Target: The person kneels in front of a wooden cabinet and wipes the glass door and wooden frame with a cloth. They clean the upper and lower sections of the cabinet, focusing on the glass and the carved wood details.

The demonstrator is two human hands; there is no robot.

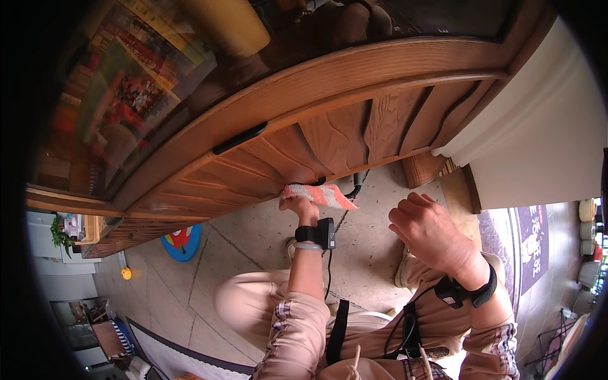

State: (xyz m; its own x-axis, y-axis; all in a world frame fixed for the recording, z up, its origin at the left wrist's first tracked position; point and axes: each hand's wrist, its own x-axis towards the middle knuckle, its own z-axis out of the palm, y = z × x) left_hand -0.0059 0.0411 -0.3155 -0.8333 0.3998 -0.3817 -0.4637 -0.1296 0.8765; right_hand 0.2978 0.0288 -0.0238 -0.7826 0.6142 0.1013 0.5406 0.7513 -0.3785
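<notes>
My left hand (300, 207) grips a pink and white striped cloth (325, 195) against the lower part of a carved wooden cabinet front (327, 137). The cloth hangs out to the right of my fingers and partly covers a dark handle at the panel's low edge. My right hand (422, 228) is raised over my knee, its fingers curled; whether anything lies inside them is hidden. Above the carved panels runs a wooden rail (380, 61), and a long black handle (240, 138) is fixed to the cabinet left of the cloth.
Behind the glass above stand books and a yellow cylinder (228, 23). A blue round mat (182, 243) and a small yellow toy (126, 273) lie on the floor at left. A brown checked object (420, 170) is beside the white curtain (536, 142). A purple mat (534, 247) lies right.
</notes>
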